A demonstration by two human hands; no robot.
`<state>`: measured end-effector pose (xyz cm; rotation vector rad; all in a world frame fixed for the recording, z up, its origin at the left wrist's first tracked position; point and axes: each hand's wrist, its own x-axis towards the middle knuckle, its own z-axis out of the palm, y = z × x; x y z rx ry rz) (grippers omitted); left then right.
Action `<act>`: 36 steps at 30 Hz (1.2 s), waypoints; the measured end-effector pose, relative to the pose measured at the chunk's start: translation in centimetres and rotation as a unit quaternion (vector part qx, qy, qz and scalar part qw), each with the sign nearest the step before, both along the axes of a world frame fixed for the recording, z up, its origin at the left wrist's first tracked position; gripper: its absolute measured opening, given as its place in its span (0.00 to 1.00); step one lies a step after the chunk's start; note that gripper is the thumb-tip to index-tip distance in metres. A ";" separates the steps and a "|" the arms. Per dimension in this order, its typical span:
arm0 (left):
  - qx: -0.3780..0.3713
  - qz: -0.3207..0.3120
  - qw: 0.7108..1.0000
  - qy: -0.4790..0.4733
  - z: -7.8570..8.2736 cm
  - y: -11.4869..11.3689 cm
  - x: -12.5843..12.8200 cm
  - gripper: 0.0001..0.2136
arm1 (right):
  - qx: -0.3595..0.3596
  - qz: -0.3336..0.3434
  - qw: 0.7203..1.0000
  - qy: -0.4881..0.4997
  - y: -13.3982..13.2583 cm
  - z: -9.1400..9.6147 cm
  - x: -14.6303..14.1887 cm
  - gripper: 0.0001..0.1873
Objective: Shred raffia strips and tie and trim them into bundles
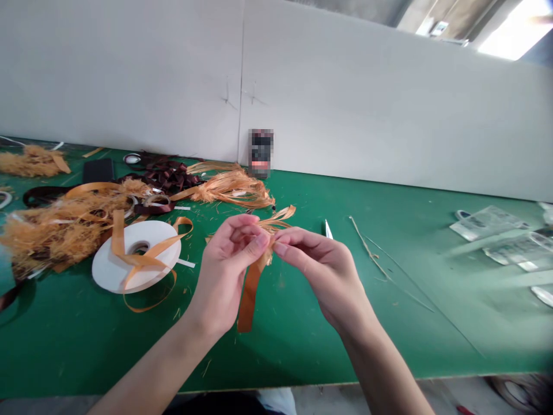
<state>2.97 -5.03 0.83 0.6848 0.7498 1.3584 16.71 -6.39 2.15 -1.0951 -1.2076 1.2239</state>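
L grip (228, 262), R grip (330, 271) on 1 brn ribbon (249, 300).

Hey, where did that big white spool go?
In the head view, the white spool lies on the green table, left of the person's left hand and just right of the fuzzy tan fibres.

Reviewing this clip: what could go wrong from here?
Possible risks: the orange ribbon is pinched only at the fingertips of the left hand and right hand, so it might slip. The pointed tip showing just beyond the right hand could perhaps prick. Loose ribbon on the white spool might snag the left arm.
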 end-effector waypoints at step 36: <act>-0.002 -0.025 0.992 0.123 -0.5 0.7 -1.1 0.17 | -0.057 -0.031 0.998 0.011 1.7 0.9 0.7 0.20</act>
